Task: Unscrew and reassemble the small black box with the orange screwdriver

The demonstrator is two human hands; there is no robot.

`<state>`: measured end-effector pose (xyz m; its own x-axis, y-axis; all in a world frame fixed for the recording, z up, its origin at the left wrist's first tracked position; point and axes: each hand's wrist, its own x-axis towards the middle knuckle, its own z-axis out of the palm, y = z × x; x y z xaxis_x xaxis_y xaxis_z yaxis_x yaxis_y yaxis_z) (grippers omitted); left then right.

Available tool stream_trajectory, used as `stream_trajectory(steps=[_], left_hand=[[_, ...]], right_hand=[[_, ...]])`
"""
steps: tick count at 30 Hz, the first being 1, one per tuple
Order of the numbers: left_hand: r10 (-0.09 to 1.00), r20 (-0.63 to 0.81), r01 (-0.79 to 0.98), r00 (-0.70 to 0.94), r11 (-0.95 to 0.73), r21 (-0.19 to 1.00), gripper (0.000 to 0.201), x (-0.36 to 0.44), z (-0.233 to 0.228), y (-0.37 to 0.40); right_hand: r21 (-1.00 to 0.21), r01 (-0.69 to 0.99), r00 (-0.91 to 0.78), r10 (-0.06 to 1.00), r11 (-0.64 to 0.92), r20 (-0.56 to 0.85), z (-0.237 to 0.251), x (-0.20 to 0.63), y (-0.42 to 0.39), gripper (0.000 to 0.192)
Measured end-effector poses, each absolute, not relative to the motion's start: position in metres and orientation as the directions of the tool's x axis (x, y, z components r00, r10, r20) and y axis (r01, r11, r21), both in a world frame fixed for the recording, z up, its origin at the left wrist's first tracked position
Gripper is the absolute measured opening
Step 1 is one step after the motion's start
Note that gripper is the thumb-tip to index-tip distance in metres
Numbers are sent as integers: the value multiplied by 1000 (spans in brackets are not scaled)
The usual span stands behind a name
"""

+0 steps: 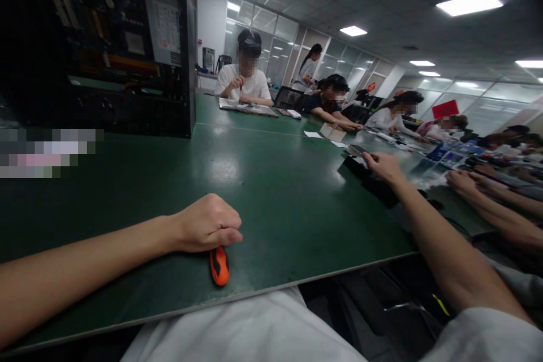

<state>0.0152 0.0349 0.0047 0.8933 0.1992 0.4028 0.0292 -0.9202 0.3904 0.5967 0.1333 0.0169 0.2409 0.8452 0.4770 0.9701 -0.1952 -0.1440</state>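
Note:
My left hand (208, 223) is closed in a fist and rests on the green table. It is wrapped over a screwdriver, whose orange and black handle (219, 267) sticks out below the fist toward the table's front edge. Most of the shaft is hidden under the hand. My right hand (385, 168) reaches out to the right, fingers closed on a thin dark object (357, 149) that I cannot name. Beneath that hand lies a black flat item (370, 180), partly covered by my wrist.
An open computer case (189, 68) stands at the left back. The green table (271, 198) runs away to the right. White papers and a cardboard piece (332, 132) lie near its far side. A co-worker's hands (462, 182) are at the right; several other people sit around the table.

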Motion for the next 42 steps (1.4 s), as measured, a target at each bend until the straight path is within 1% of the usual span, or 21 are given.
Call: stream_trajectory(steps=[4, 5, 7, 9, 10, 11, 13, 16, 19, 21, 23, 24, 25, 27, 30, 32, 33, 36, 38, 40, 42], left_hand=[[294, 380, 124, 877, -902, 413, 70, 12, 7, 38], [348, 375, 170, 859, -886, 431, 72, 11, 7, 39], [515, 377, 307, 770, -817, 488, 77, 10, 9, 41], [705, 366, 474, 607, -691, 546, 82, 9, 10, 45], [775, 349, 546, 527, -623, 559, 84, 7, 11, 48], [821, 331, 602, 466, -568, 562, 86, 6, 12, 51], [860, 308, 660, 407, -509, 552, 87, 2, 15, 56], [874, 325, 652, 360, -485, 582, 84, -2, 24, 58], [855, 352, 611, 381, -518, 598, 77, -1, 36, 53], [836, 389, 603, 387, -548, 579, 57, 2, 40, 50], [816, 433, 594, 383, -576, 561, 37, 5, 39, 48], [799, 464, 581, 382, -598, 552, 32, 7, 36, 48], [781, 490, 563, 387, -621, 546, 30, 8, 33, 48], [753, 526, 512, 395, -656, 555, 33, 9, 27, 48], [768, 482, 427, 421, -637, 642, 41, 10, 21, 45], [789, 448, 403, 420, -605, 687, 45, 10, 21, 42], [795, 443, 403, 415, -597, 693, 46, 11, 21, 39], [782, 458, 410, 424, -616, 672, 44, 13, 22, 33], [751, 462, 415, 472, -652, 635, 42, 14, 22, 29], [708, 470, 419, 527, -697, 582, 38, 15, 22, 27], [675, 472, 421, 567, -730, 539, 31, 15, 21, 25]], right_hand=[[-265, 946, 274, 897, -186, 348, 15, 602, 136, 26], [-288, 939, 281, 902, -188, 328, 15, 602, 136, 27], [-318, 929, 289, 909, -191, 300, 16, 600, 135, 28], [-323, 928, 287, 912, -188, 292, 18, 595, 133, 26], [-316, 931, 279, 913, -182, 297, 20, 592, 132, 24], [-304, 937, 270, 912, -174, 309, 23, 587, 131, 22], [-270, 951, 244, 904, -152, 351, 33, 575, 129, 18], [-226, 973, 145, 902, -54, 408, 53, 546, 125, 21], [-204, 968, -48, 911, 143, 410, 69, 491, 114, 33], [-197, 922, -241, 892, 334, 382, 71, 438, 102, 36], [-188, 737, -562, 743, 649, 364, 65, 379, 84, 35], [-196, 625, -675, 650, 755, 348, 60, 350, 74, 32], [-213, 519, -767, 561, 828, 311, 54, 323, 65, 30], [-273, 363, -860, 433, 891, 270, 42, 280, 48, 28], [-340, 259, -873, 370, 904, 319, 28, 251, 36, 24], [-363, 234, -829, 380, 902, 409, 22, 252, 38, 20], [-377, 243, -788, 409, 894, 460, 20, 256, 40, 19], [-482, 307, -600, 560, 820, 571, 17, 268, 50, 26], [-586, 293, -501, 643, 756, 580, 17, 268, 53, 38], [-634, 264, -480, 669, 727, 568, 18, 259, 50, 41], [-594, 279, -525, 638, 754, 563, 21, 247, 44, 30]])
